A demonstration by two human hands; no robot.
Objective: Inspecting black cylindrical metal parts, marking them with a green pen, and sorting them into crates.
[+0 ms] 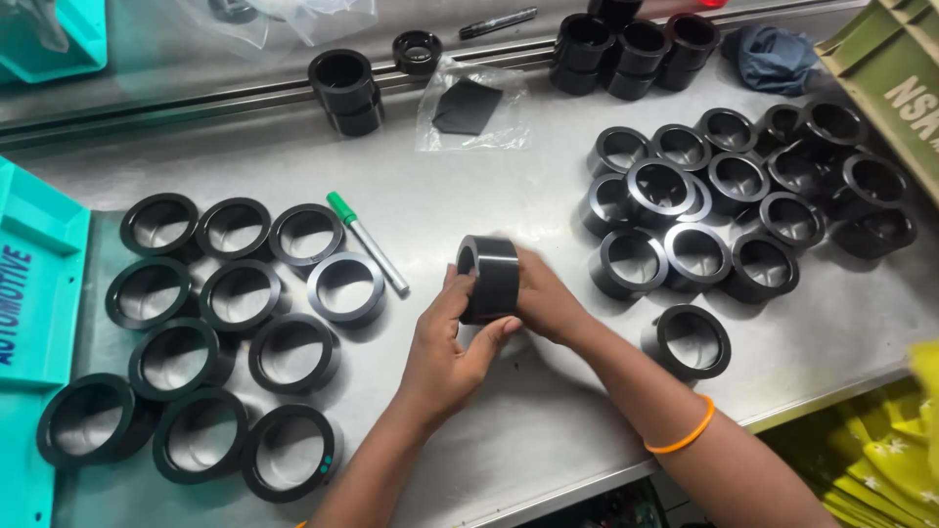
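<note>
Hands (pixel 489 328) around black ring (pixel 489 277)

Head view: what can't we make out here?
- Black ring: near side, covered by both hands, left hand and right hand.
- Olive crate: cut off by the right edge.
- Teal tray: cut off by the left edge.
- Bag contents: dark flat piece, kind unclear.

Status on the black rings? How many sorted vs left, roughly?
Looks done: about a dozen rings laid flat in rows on the left, beside a green-capped marker. In hand: one black ring held on edge between left hand and right hand. Seemingly left: a looser cluster on the right, one stray ring, and stacks at the back. Roughly halfway, at a guess.
</note>
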